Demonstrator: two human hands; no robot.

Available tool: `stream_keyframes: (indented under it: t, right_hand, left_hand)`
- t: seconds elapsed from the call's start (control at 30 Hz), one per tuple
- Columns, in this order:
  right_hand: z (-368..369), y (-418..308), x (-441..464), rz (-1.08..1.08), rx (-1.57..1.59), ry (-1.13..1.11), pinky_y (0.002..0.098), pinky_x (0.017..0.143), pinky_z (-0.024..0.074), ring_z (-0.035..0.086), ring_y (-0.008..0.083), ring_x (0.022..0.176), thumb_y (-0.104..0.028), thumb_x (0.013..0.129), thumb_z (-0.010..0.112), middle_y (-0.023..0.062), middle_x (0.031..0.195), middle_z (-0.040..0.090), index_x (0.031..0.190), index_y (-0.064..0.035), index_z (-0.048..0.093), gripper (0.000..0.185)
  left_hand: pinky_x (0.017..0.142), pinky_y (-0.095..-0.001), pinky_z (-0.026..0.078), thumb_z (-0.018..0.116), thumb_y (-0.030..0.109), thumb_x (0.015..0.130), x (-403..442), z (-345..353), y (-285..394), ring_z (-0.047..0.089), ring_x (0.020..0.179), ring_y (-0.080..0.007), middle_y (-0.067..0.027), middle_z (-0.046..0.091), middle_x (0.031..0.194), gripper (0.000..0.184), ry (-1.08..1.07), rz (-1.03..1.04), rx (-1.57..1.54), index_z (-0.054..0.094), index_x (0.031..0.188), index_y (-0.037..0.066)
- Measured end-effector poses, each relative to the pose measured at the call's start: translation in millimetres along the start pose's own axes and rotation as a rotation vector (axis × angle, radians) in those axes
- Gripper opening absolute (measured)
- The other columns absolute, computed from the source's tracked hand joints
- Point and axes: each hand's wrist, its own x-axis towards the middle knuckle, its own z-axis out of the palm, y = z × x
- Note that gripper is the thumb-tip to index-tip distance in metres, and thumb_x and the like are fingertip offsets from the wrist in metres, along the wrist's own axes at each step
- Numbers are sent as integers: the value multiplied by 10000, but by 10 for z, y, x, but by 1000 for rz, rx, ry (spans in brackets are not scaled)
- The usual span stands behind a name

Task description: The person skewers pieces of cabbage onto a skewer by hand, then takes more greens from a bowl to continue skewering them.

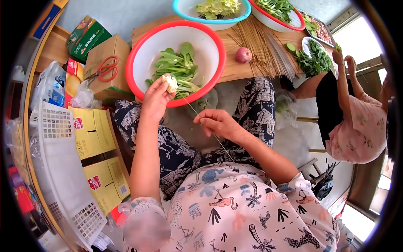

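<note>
My left hand [155, 98] pinches a pale, crumpled-looking vegetable piece [170, 83] above the near rim of a red-rimmed white basin [133, 63]. Its exact kind is unclear. Closed around a thin skewer [194, 110], my right hand [218, 124] is lower and to the right, over my lap. The skewer slants up toward the pale piece, and its other end points back at my shirt. Whether its tip is inside the piece is hard to see. Green leafy vegetables [178, 67] lie in the basin.
On the wooden table [235, 72] are a red onion [243, 55], many loose skewers [256, 44], a blue-rimmed basin [178, 9] and another red-rimmed basin [299, 26]. Scissors [108, 69] rest on a cardboard box [107, 50] at left. Another person [357, 122] sits at right.
</note>
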Motion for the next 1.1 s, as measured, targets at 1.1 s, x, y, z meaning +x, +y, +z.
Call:
stream_keyframes:
  t: [1.1]
  right_hand:
    - [-626,423,-127,21,253,220,155,437,297,376,15,463,-148,937,453,-17,611,524,1017,-57,585,180]
  left_hand:
    - [888,-310,441,667,119,778,733,335,-230,556,1031,-156,-46,627,1088,175,-380,322,2115,667,947,72]
